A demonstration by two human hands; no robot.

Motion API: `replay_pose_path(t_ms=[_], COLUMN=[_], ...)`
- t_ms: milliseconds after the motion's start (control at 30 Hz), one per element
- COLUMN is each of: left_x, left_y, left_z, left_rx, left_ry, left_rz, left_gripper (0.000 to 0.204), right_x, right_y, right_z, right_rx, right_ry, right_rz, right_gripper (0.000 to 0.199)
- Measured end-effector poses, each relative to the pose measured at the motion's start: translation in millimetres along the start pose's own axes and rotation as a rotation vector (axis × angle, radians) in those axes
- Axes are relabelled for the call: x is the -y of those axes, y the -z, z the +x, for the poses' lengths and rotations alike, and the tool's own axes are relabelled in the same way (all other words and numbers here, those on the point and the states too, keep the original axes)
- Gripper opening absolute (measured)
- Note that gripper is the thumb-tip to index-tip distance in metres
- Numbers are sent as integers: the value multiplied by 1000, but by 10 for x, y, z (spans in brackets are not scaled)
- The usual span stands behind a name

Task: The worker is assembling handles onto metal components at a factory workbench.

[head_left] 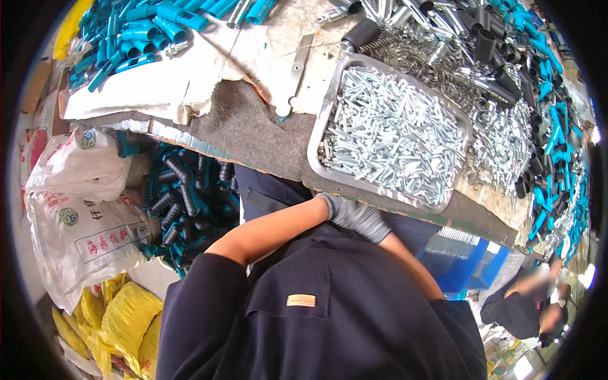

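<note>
Here are two hands, both in grey gloves, meeting low at the table's edge: the left hand (340, 211) comes in from one side, the right hand (370, 223) from the other, glove against glove. The fingers are bunched out of sight, so I can't tell whether they're open, closed or gripping anything.

Just beyond them, up on the table, sits one metal tray (322, 163), rounded at the corners and heaped with silvery pins (392, 133), far too many to count. More small metal pieces (500, 142) spill loose along its right side, and a tangle of springs (421, 66) lies behind.

Below the table, to the right, there are two blue bins (448, 273), side by side; one shows a row of thin pale pieces (453, 244). Over on the left, at least one white sack (95, 218) bulges beside a crowded pile of black-and-teal parts (183, 202), with yellow bags (130, 320) beneath.

Top left, teal tubes (140, 31) by the dozen, overlapping; near them, one flat metal strip (303, 63). One co-worker (522, 307) is at far right.
</note>
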State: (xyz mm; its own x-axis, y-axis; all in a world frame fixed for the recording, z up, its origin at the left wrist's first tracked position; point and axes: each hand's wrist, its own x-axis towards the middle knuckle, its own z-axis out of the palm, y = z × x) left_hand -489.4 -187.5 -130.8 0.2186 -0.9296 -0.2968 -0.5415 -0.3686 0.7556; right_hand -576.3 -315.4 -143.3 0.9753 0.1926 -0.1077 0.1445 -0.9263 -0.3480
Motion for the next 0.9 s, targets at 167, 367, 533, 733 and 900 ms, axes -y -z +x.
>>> replay_pose_path(t_ms=[167,367,533,733,900], left_x=[299,151,82,129,87], left_y=[321,250,361,356,438], left_z=[-241,46,-19,39,91], left_rx=[46,37,81,51,98], left_ry=[5,71,154,187,182], left_rz=[20,72,59,108,120], left_gripper=[60,59,58,57,56], right_x=[2,58,97,142,93], right_y=[-587,-565,-203,40,-101], right_z=[244,375,448,579,565], right_rx=[-370,-119,-118,121,190], right_ry=[455,109,206,28,64], right_rz=[-639,278,257,157,305], right_gripper=[46,40,34,43,51])
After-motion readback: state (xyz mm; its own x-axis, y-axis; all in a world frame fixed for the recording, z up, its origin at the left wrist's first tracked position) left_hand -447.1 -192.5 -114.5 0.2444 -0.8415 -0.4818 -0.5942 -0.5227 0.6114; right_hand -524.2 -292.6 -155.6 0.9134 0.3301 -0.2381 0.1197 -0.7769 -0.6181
